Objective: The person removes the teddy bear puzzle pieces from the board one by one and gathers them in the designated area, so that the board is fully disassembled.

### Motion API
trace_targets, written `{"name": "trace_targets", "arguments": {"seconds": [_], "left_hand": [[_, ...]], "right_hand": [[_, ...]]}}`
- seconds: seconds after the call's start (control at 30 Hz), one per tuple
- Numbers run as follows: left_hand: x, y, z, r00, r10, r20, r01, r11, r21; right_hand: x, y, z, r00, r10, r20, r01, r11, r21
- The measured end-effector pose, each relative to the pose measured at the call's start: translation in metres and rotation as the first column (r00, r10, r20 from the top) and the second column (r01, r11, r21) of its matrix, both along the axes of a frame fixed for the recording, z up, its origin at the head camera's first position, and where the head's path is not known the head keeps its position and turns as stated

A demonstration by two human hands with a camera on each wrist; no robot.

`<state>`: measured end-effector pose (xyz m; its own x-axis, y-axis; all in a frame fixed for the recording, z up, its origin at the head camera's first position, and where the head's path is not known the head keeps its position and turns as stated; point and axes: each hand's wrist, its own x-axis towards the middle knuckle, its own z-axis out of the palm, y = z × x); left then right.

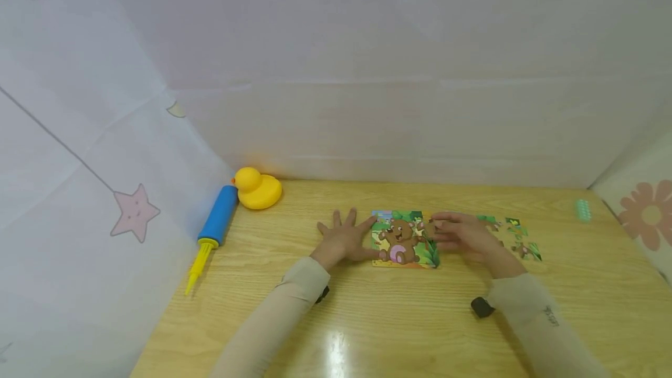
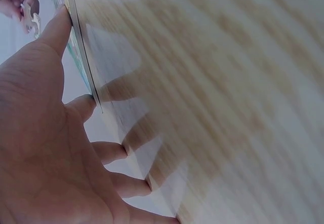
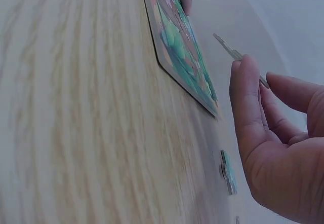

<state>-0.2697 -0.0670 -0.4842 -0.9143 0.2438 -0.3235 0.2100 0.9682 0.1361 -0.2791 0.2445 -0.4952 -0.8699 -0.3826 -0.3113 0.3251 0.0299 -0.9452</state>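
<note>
A bear jigsaw puzzle board (image 1: 400, 252) lies flat on the table between both hands. Fingers spread, my left hand (image 1: 341, 244) rests at the board's left side, its thumb (image 2: 59, 24) on the edge and its other fingertips on the tabletop. My right hand (image 1: 468, 237) pinches a thin puzzle piece (image 3: 228, 47) between thumb and fingers, held above the table beside the board's right side. Several loose puzzle pieces (image 1: 527, 249) lie to the right of that hand, some partly hidden behind it.
A yellow rubber duck (image 1: 259, 191) sits at the back left, beside a blue and yellow hand pump (image 1: 219, 217). A small light-green bumpy item (image 1: 583, 210) lies at the far right. Cloth sheets (image 1: 336, 121) hang behind and along the sides of the wooden table (image 1: 399, 325).
</note>
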Motion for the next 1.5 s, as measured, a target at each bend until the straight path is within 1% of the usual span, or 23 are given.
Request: {"name": "trace_targets", "arguments": {"seconds": [0.2,0.3,0.5,0.6,0.73,0.87,0.97,1.07,1.33,1.5], "left_hand": [[0.0,0.0,0.0,1.0,0.0,0.005,0.0,1.0,-0.006],[0.0,0.001,0.002,1.0,-0.001,0.009,0.001,1.0,-0.012],[0.0,0.001,0.002,1.0,-0.006,0.017,0.006,1.0,-0.028],[0.0,0.0,0.001,1.0,-0.005,0.018,0.005,0.999,-0.036],[0.0,0.0,0.0,1.0,-0.003,0.014,0.003,0.999,-0.038],[0.001,0.0,0.001,1.0,-0.005,0.01,0.005,0.999,-0.033],[0.001,0.0,0.0,1.0,0.0,0.008,0.0,0.999,-0.034],[0.001,0.0,0.0,1.0,0.001,0.003,-0.001,1.0,-0.03],[-0.001,0.001,0.0,1.0,0.001,0.01,-0.001,0.999,-0.033],[-0.002,0.001,0.0,1.0,0.0,0.011,0.0,0.999,-0.038]], "right_hand": [[0.002,0.012,0.003,1.0,-0.007,-0.002,0.007,0.999,0.054],[0.002,0.02,0.003,1.0,-0.014,-0.019,0.015,0.997,0.08],[0.004,0.036,0.005,0.997,-0.08,-0.009,0.08,0.992,0.092],[0.006,0.04,0.005,0.995,-0.096,-0.016,0.097,0.989,0.108],[0.007,0.045,0.003,0.994,-0.096,-0.047,0.101,0.986,0.132],[0.007,0.05,0.0,0.993,-0.096,-0.069,0.105,0.985,0.135],[0.007,0.056,-0.001,0.993,-0.096,-0.061,0.103,0.988,0.113],[0.008,0.061,0.0,0.995,-0.081,-0.053,0.087,0.989,0.119],[0.012,0.069,0.001,0.998,-0.054,-0.027,0.059,0.973,0.222],[0.014,0.07,-0.001,0.998,-0.045,-0.043,0.055,0.955,0.292]]}}
